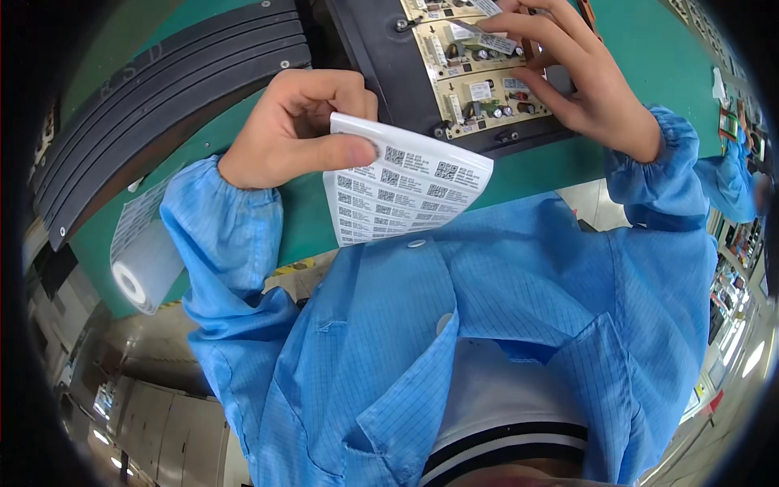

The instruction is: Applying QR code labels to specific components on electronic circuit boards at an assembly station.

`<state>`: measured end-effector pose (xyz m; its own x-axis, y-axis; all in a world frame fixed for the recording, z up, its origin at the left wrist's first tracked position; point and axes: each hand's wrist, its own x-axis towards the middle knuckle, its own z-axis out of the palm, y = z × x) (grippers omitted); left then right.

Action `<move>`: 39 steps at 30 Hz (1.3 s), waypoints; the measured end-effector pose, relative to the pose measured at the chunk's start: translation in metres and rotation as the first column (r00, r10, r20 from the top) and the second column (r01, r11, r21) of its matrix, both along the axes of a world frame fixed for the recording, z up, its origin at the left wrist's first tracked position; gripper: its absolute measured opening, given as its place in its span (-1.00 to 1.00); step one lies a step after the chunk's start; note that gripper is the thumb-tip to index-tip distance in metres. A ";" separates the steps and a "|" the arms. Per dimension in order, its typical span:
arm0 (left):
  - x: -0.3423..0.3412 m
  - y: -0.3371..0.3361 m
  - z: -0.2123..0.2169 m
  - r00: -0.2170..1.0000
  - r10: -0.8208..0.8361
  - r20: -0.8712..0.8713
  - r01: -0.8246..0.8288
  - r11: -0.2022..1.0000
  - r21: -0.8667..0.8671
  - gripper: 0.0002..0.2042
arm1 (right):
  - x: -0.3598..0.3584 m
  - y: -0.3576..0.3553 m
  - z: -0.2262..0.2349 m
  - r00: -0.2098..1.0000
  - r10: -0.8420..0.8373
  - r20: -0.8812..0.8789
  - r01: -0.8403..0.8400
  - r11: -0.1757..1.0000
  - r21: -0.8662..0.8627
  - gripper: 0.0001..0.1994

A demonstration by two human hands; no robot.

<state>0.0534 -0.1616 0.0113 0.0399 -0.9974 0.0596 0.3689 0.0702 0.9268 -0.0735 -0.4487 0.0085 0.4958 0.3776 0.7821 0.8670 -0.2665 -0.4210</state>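
Note:
My left hand is closed on a white label sheet, gripping its upper left corner between thumb and fingers. Rows of small printed code labels cover the sheet, which hangs down in front of my blue smock. At the upper right, my right hand reaches over a panel of tan circuit boards, its thumb and fingers apart. A fingertip touches a tilted white label above the middle board; whether the label sticks to the finger or the board I cannot tell. The boards sit in a black tray.
Stacked black curved trays stand at the left on the green table mat. Beside my left sleeve lies a roll of labels on clear backing. At the far right another person's blue sleeve shows near more boards.

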 end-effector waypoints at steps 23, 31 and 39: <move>0.001 0.003 -0.001 0.999 0.030 -0.019 -0.030 1.000 -0.009 -0.78 | 0.013 0.009 0.080 0.795 -0.467 -0.386 0.233 0.824 -0.517 -0.30; 0.002 0.005 -0.001 1.000 0.027 -0.007 -0.027 1.000 -0.005 -0.78 | 0.020 0.014 0.079 0.568 -0.625 -0.536 0.171 0.726 -0.666 -0.37; 0.002 0.005 -0.002 0.999 0.028 -0.018 -0.028 1.000 0.002 -0.77 | 0.020 0.016 0.073 0.650 -0.734 -0.198 0.325 0.504 -0.800 -0.25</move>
<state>0.0551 -0.1564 0.0097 0.0685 -0.9960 0.0569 0.3831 0.0789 0.9203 -0.0536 -0.4327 0.0816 0.9822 0.1829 0.0426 0.1878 -0.9623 -0.1969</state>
